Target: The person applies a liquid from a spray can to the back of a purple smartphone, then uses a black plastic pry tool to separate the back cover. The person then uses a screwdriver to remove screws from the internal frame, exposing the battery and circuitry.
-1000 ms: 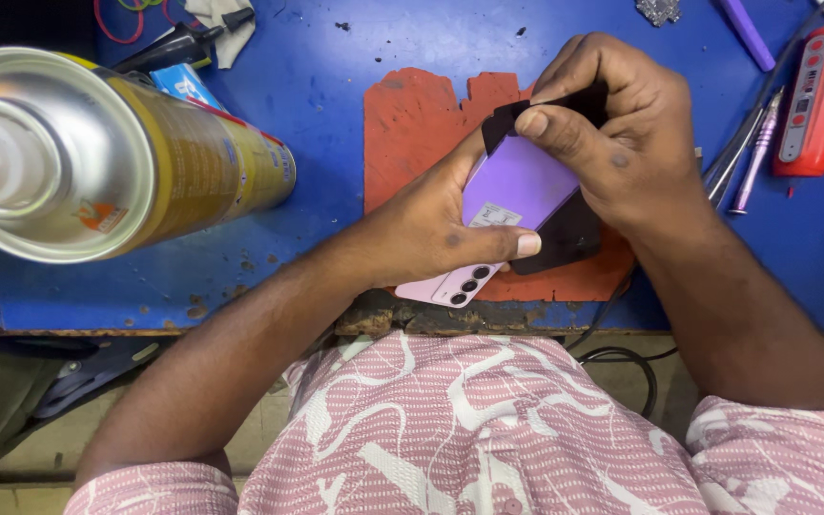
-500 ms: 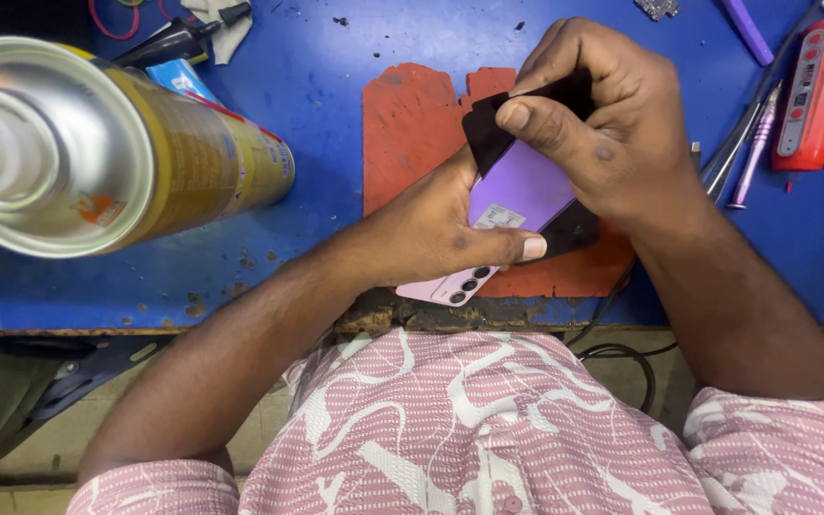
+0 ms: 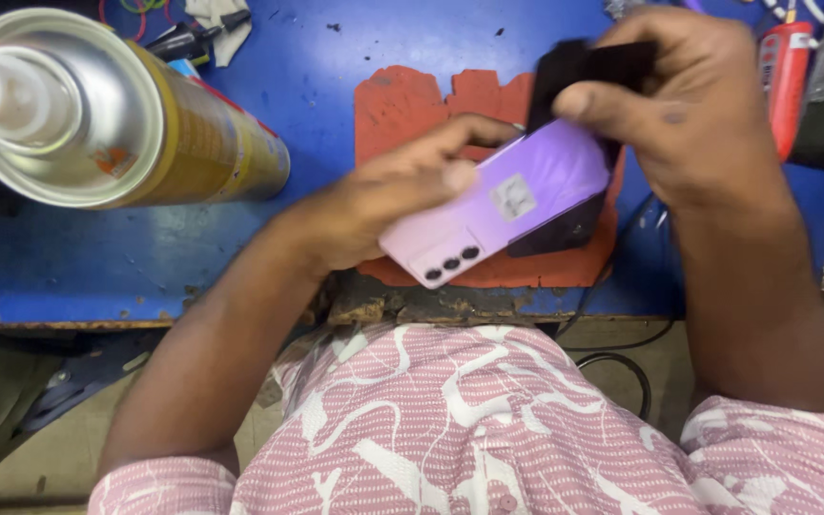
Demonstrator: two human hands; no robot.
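A tall metal spray can with a gold-yellow body and silver top (image 3: 107, 114) stood on the blue worktable (image 3: 145, 257). Right of the can lay a worn, ragged-edged orange-red mat (image 3: 412, 105). Behind the can sat black-handled tools (image 3: 188, 36). Far right of the can, well apart from it, a red handheld device (image 3: 786, 81) rested.

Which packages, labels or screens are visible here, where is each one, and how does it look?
Spray can: far left on the blue bench, lying toward the camera, silver top, yellow-gold printed body.
Sticker: small pale square on the lilac phone back, held by the left hand.
No lit screen is visible.
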